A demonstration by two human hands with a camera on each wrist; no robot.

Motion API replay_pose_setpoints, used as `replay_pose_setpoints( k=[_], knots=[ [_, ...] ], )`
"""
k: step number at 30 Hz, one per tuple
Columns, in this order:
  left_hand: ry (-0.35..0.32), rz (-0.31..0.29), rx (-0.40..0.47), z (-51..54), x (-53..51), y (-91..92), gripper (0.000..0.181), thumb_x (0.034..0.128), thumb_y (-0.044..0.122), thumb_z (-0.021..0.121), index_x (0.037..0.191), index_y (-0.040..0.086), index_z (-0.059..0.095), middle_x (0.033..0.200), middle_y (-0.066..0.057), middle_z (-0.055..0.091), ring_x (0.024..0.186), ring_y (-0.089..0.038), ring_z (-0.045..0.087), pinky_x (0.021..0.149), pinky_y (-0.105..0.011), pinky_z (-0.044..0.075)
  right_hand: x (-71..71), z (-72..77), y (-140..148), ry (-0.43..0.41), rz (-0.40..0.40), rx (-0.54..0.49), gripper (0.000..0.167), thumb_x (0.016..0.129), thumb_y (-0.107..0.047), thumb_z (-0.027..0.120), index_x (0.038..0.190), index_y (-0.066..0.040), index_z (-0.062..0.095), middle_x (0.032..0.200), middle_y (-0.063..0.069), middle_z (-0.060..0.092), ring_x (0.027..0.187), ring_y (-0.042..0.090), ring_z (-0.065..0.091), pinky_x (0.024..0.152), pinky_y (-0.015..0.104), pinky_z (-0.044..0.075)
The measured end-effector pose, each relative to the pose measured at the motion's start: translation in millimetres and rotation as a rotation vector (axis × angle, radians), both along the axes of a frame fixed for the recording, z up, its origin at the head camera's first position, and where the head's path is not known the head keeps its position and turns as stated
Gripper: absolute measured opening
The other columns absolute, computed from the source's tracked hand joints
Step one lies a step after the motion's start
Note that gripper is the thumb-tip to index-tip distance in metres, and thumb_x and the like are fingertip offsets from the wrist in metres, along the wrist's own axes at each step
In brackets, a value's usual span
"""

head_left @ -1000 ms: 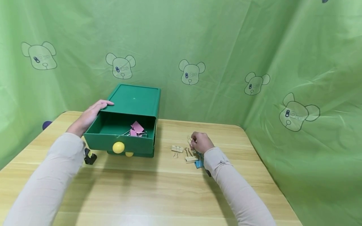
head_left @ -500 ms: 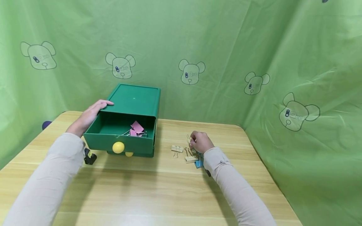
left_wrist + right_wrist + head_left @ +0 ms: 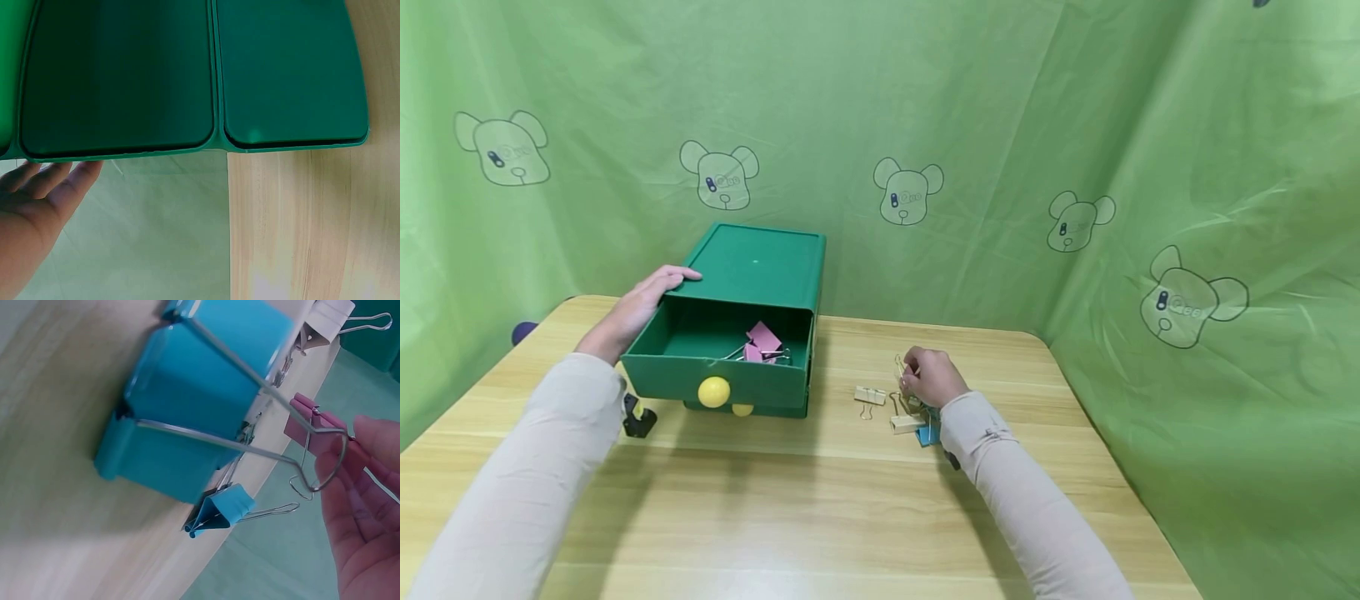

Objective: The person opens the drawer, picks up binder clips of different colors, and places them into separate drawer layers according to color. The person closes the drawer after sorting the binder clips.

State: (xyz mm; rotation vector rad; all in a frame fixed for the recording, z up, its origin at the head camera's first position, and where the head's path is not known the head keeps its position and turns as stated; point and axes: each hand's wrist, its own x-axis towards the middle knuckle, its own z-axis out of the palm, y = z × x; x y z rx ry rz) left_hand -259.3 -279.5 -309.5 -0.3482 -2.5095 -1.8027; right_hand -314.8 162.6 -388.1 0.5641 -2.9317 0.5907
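My left hand (image 3: 632, 312) rests on the upper left edge of a green drawer box (image 3: 756, 262), fingers extended along its top. Its upper drawer (image 3: 662, 379) is pulled out, with pink binder clips (image 3: 765, 336) inside. Over the clips on the table, my right hand (image 3: 934, 379) pinches a pink binder clip (image 3: 297, 428) between thumb and fingers, plainest in the right wrist view. Beside that hand lie cream binder clips (image 3: 907, 424) and a blue binder clip (image 3: 927, 435). A large blue clip (image 3: 181, 387) fills the right wrist view's foreground, its wire handle crossing before the fingers.
Another cream binder clip (image 3: 870, 395) lies between the box and the right hand. The drawer carries a yellow knob (image 3: 714, 392). A green curtain (image 3: 985, 167) with printed bear heads stands behind and to the right of the wooden table (image 3: 850, 517).
My right hand has shifted very slightly left, staying over the clips. The left hand, the box and the drawer keep their places.
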Motion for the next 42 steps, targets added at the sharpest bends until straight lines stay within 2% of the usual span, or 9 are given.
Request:
replay_pose_setpoints(
  k=[12, 22, 30, 37, 42],
  knots=[
    [0.007, -0.001, 0.009, 0.7, 3.3, 0.9, 0.039, 0.107, 0.038, 0.027, 0.131, 0.022, 0.053, 0.151, -0.013, 0.025, 0.14, -0.033, 0.014, 0.112, -0.06, 0.006, 5.3, 9.6, -6.5, 0.008, 0.039, -0.033, 0.021, 0.089, -0.009, 0.07, 0.106, 0.002, 0.063, 0.084, 0.003, 0.065, 0.078, 0.017, 0.062, 0.076, 0.033, 0.053],
    [0.006, 0.001, 0.011, 1.4, 4.1, 2.0, 0.039, 0.1068, 0.038, 0.028, 0.131, 0.021, 0.053, 0.152, -0.014, 0.025, 0.141, -0.033, 0.013, 0.112, -0.06, 0.005, 8.5, 15.9, -10.6, -0.004, 0.055, -0.059, 0.024, 0.089, -0.01, 0.071, 0.108, 0.003, 0.063, 0.085, 0.003, 0.066, 0.079, 0.017, 0.064, 0.076, 0.031, 0.054],
    [0.014, -0.002, 0.007, 0.6, 3.3, 1.4, 0.039, 0.1069, 0.038, 0.028, 0.131, 0.021, 0.053, 0.151, -0.014, 0.025, 0.141, -0.033, 0.013, 0.112, -0.06, 0.004, 11.9, 19.8, -12.9, 0.02, 0.072, -0.08, 0.024, 0.09, -0.011, 0.07, 0.108, 0.003, 0.062, 0.085, 0.003, 0.066, 0.078, 0.016, 0.065, 0.076, 0.032, 0.055],
    [0.012, -0.001, 0.004, -0.1, 1.3, 0.9, 0.041, 0.1076, 0.034, 0.025, 0.134, 0.014, 0.049, 0.151, -0.014, 0.025, 0.142, -0.033, 0.012, 0.113, -0.059, 0.004, 15.7, 25.8, -17.4, 0.042, 0.088, -0.103, 0.024, 0.09, -0.011, 0.071, 0.107, 0.003, 0.063, 0.085, 0.003, 0.066, 0.078, 0.016, 0.065, 0.075, 0.03, 0.055],
    [0.01, -0.009, 0.01, 1.3, 3.8, 1.5, 0.039, 0.107, 0.038, 0.026, 0.131, 0.021, 0.052, 0.151, -0.014, 0.024, 0.141, -0.034, 0.012, 0.112, -0.061, 0.005, 19.0, 30.7, -19.9, 0.051, 0.098, -0.111, 0.024, 0.089, -0.012, 0.072, 0.106, 0.002, 0.063, 0.085, 0.003, 0.066, 0.077, 0.015, 0.065, 0.074, 0.028, 0.055]
  ],
)
